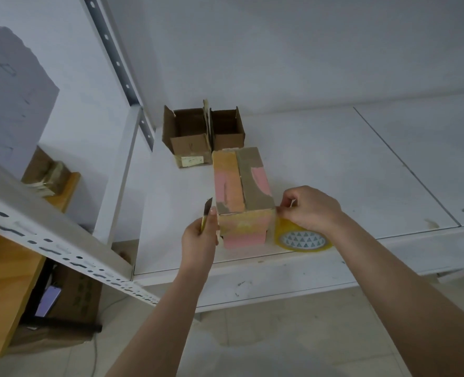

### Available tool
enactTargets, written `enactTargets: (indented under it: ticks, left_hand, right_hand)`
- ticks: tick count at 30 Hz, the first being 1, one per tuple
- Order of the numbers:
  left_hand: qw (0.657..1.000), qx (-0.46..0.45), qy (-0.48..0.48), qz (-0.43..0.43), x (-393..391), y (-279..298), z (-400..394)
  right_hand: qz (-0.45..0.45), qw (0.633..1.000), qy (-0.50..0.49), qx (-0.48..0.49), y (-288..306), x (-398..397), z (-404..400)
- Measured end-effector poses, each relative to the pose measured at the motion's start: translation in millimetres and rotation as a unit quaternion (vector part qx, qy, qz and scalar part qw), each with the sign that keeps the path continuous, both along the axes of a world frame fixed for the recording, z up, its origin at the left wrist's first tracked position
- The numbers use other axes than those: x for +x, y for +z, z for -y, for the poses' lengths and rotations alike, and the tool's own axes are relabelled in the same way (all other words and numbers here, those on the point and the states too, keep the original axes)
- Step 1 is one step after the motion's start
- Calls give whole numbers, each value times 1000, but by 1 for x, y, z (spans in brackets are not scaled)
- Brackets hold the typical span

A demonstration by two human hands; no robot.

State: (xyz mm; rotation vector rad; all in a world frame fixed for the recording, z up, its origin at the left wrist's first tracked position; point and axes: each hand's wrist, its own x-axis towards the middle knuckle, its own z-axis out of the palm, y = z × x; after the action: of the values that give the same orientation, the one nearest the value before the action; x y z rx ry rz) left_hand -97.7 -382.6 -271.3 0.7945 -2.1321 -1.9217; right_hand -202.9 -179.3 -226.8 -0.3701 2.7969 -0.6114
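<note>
While the taped box (241,186) sat near the front edge of the white shelf (334,159), our left grip (199,238) was curled round a yellow-handled cutter (206,213), blade up beside the box's near left corner, likely kept ready to slice tape. Our right grip (311,208) pinched what looked like a tape end (291,204) at the near right corner, probably to pull it taut off the tape roll (303,239) lying flat just beside the box. Two open cartons (187,131) stood behind, apart from the work.
</note>
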Motion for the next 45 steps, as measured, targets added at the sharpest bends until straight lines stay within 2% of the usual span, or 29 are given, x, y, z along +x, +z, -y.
enactTargets:
  ticks: [4,11,14,17,19,21,25,28,30,33,37,40,45]
  left_hand:
    - [997,25,-5,78,2,-2,-10]
    - [990,95,-14,100,-10,-3,2]
    - [994,15,-18,107,-13,10,19]
    - [991,-123,-12,44,-23,43,32]
    - [982,-162,-85,-45,-34,74,23]
    - [966,-141,-195,-92,-50,98,2]
    - [922,-128,-364,-46,-72,112,-39]
    - [897,-200,-395,-15,-78,98,-45]
    - [902,-228,-363,-48,-77,85,-41]
    - [895,-273,-341,-94,-74,74,-37]
    - [894,-281,-335,-96,-75,68,-30]
    - [902,-253,-336,-101,-74,68,-23]
    - [894,-254,-358,-90,-74,68,-25]
  right_hand:
    - [19,1000,3,4,1,3,4]
    - [7,1000,5,3,-1,9,13]
    - [22,1000,1,-13,0,9,11]
    - [45,998,2,-44,2,8,7]
    - [74,994,1,-82,3,7,5]
    - [119,985,1,-125,7,7,1]
    - [216,958,-3,-190,11,7,-15]
    - [231,948,17,-218,11,10,-25]
    - [222,948,17,-229,9,13,-25]
    - [181,965,19,-188,9,13,-18]
    - [136,986,19,-97,17,6,-16]
    - [136,990,15,-44,24,3,-20]
    - [146,987,27,54,28,5,-23]
